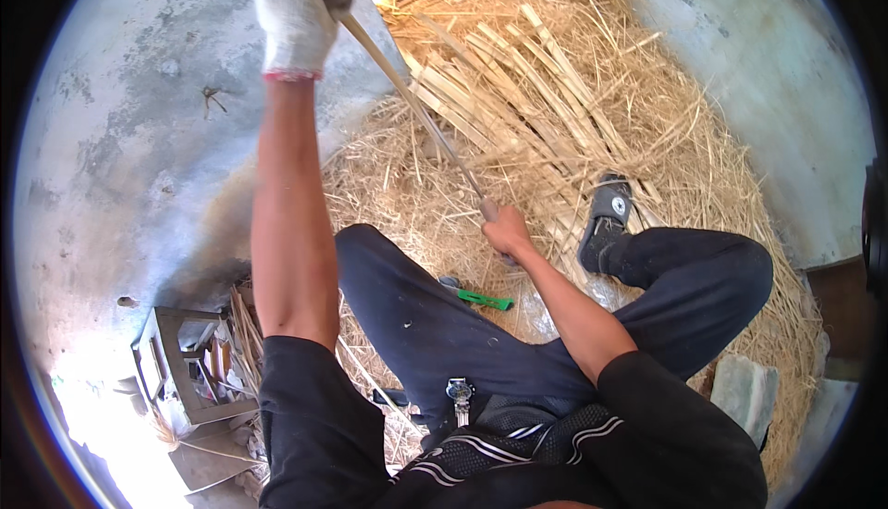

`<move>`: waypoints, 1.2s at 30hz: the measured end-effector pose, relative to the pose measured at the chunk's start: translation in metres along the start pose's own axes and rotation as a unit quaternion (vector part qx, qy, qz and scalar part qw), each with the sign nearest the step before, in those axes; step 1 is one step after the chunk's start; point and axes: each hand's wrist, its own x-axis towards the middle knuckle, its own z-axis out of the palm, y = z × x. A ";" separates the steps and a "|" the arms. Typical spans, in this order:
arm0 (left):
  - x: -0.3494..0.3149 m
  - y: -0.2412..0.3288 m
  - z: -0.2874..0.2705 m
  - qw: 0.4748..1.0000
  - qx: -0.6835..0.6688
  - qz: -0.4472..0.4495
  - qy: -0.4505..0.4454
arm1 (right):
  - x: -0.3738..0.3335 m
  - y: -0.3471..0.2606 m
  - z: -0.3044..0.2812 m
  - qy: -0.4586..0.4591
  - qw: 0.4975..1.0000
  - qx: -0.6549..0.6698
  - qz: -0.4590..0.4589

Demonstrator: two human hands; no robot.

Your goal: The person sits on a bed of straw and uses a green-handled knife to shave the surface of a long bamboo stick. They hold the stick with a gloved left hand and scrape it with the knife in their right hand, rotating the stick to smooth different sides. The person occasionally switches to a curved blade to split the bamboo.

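My left hand point(301, 14), in a white knit glove with a red cuff, is raised at the upper left. It is closed round the upper end of a long thin bamboo strip point(375, 54). My bare right hand point(508, 231) is wrapped round the brown handle of a long, narrow tool point(449, 150), which looks like a knife. Its slim grey shaft or blade runs up in line with the strip; where the two meet cannot be made out. Below my right hand, a green-handled tool point(486, 300) lies beside my thigh.
Split bamboo strips point(518, 83) lie on a heap of pale shavings point(694, 139) ahead. My sandalled foot point(609, 208) rests among them. A wooden stool-like frame point(185, 361) stands lower left, a grey block point(745, 393) lower right. Walls point(139, 139) close in both sides. A wristwatch point(460, 393) shows at my waist.
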 end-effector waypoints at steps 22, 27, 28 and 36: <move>-0.002 -0.005 0.011 0.998 0.013 -0.045 0.041 | 0.008 -0.042 -0.036 0.002 0.994 0.109 0.002; -0.003 -0.006 0.010 0.996 0.012 -0.025 0.084 | -0.003 -0.048 -0.011 0.101 0.984 0.107 -0.101; -0.005 -0.005 0.014 0.993 0.021 -0.018 0.113 | 0.000 -0.032 -0.003 0.076 0.995 0.050 -0.046; -0.008 0.001 -0.004 0.990 0.001 -0.019 0.136 | -0.012 0.062 0.013 -0.030 0.993 -0.031 0.112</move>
